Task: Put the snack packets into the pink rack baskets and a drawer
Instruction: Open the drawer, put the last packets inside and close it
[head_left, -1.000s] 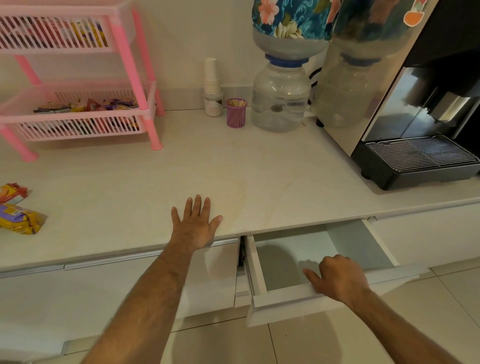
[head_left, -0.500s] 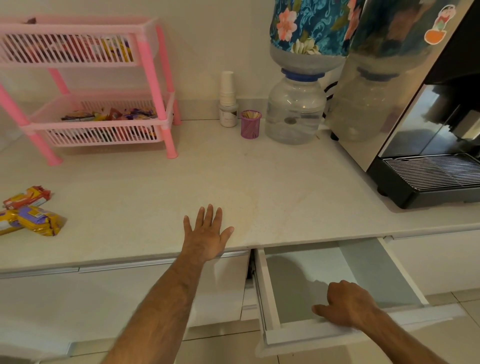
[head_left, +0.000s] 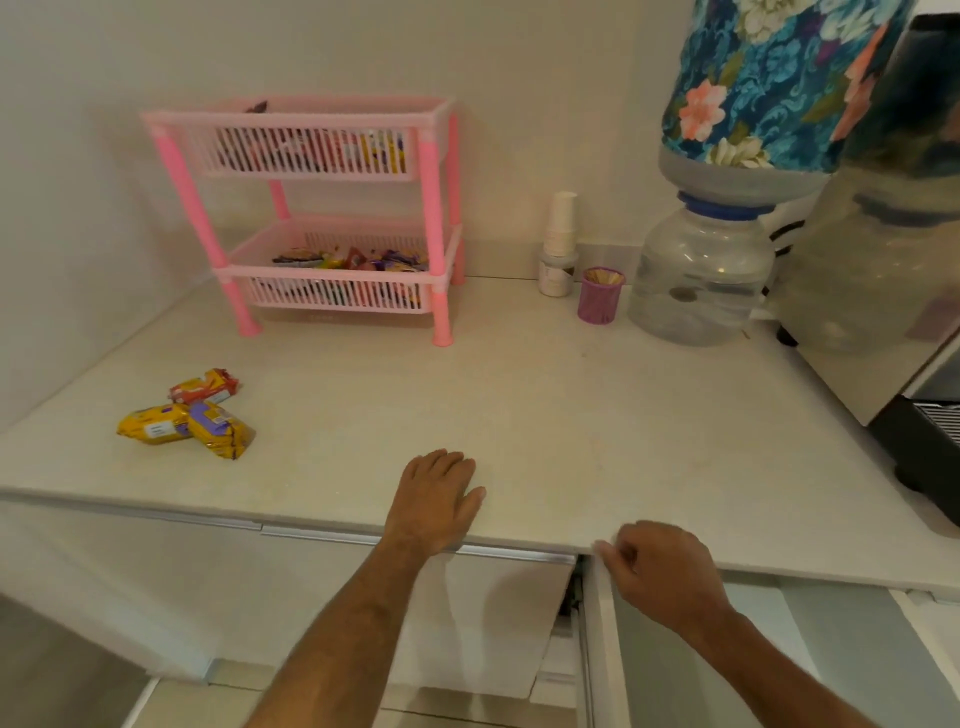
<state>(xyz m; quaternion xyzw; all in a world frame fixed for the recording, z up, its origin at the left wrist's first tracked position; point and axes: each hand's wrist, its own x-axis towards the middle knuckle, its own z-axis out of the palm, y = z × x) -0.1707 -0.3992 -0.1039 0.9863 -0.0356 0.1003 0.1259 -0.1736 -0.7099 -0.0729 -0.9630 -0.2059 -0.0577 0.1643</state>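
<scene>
Three snack packets lie on the counter at the left: a red-orange one, a yellow one and a yellow-purple one. The pink two-tier rack stands at the back left with packets in both baskets. My left hand rests flat on the counter's front edge, holding nothing. My right hand hangs loosely curled over the left side wall of the open white drawer, just under the counter edge. The drawer's inside looks bare where visible.
A stack of paper cups on a small bottle, a purple cup of sticks and a water dispenser with a floral-covered bottle stand at the back right. A coffee machine fills the right edge. The wall closes the left side.
My view has swung left, bringing the packets and rack toward the middle. My right hand has left the drawer's front panel and come up to its left wall. My left hand stays put.
</scene>
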